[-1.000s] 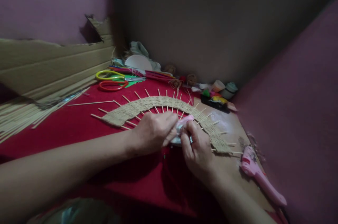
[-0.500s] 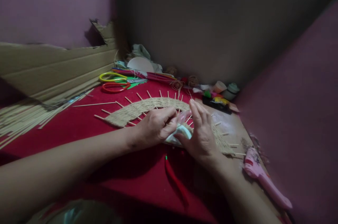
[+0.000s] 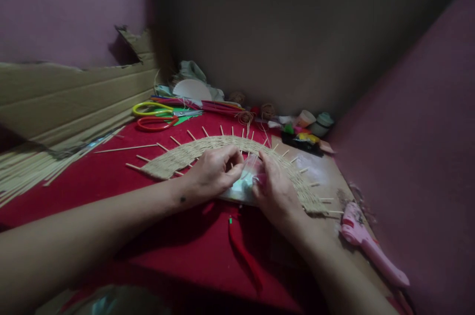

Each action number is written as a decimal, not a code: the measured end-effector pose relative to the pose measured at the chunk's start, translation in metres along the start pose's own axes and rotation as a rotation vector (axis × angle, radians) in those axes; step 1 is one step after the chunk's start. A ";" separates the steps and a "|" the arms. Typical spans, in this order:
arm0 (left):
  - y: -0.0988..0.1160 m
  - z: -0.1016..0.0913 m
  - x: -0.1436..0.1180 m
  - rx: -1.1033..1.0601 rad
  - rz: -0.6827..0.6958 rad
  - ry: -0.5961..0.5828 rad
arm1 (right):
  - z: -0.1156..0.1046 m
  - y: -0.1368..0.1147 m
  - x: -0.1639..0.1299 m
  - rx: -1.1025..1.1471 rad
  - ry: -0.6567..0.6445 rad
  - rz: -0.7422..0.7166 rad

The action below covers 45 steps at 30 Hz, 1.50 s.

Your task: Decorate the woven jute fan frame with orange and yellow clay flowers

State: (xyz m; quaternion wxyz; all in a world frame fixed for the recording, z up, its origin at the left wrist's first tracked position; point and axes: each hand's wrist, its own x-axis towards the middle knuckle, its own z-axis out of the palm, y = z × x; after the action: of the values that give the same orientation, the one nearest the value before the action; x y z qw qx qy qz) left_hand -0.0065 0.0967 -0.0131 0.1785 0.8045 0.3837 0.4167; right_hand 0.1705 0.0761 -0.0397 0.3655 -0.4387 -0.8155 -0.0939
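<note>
A small clear plastic bag (image 3: 243, 187) with pale blue and white contents is between my hands, low in front of the woven piece. My left hand (image 3: 211, 171) is closed, thumb and fingers pinching the bag's left edge. On the other side my right hand (image 3: 278, 191) is closed on the bag, its fingers curled and partly hidden. Behind them lies an arched band of woven natural cord (image 3: 178, 159) with thin sticks poking out along its edges. A slim red object with a green tip (image 3: 243, 255) lies nearer to me.
Scissors with yellow and red handles (image 3: 156, 114) lie at the back left, by a bundle of thin sticks (image 3: 29, 171). A pink glue gun (image 3: 371, 246) rests on a brown board (image 3: 334, 181) at the right. Cord balls (image 3: 267, 111) and a cup (image 3: 305, 118) stand along the back.
My right hand's fingers have gone from raised and spread to curled on the bag. More of the bag shows between my hands. The view has shifted slightly.
</note>
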 end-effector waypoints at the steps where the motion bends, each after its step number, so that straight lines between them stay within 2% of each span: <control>1: 0.000 0.000 0.000 -0.033 0.002 0.010 | 0.001 0.001 -0.001 -0.003 -0.001 0.007; 3: 0.001 -0.001 0.000 -0.075 0.049 0.003 | 0.002 0.002 -0.002 -0.008 -0.012 0.020; 12: -0.004 -0.003 0.002 -0.030 0.225 -0.170 | -0.001 0.002 -0.005 0.052 -0.065 0.032; 17: -0.005 -0.001 0.002 -0.055 0.176 -0.290 | -0.001 -0.002 -0.005 0.089 -0.040 0.031; 22: -0.004 -0.002 0.004 -0.077 0.124 -0.236 | -0.003 -0.002 -0.004 0.074 -0.052 0.040; 28: -0.001 -0.003 0.004 -0.073 0.100 -0.173 | -0.003 0.000 -0.003 -0.011 -0.131 0.075; 38: -0.018 -0.001 0.001 -0.055 0.203 -0.295 | -0.005 -0.001 -0.002 -0.009 -0.120 0.096; 42: -0.012 -0.002 0.001 -0.077 0.230 -0.358 | -0.005 -0.001 -0.002 -0.012 -0.089 0.066; 45: -0.002 -0.007 0.002 -0.042 0.179 -0.375 | -0.007 -0.001 -0.002 0.048 -0.098 0.101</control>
State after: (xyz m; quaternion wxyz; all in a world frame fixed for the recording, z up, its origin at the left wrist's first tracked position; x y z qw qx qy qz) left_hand -0.0128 0.0993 -0.0093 0.2257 0.8950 0.2620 0.2817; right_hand 0.1741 0.0709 -0.0362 0.3397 -0.4746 -0.8113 -0.0343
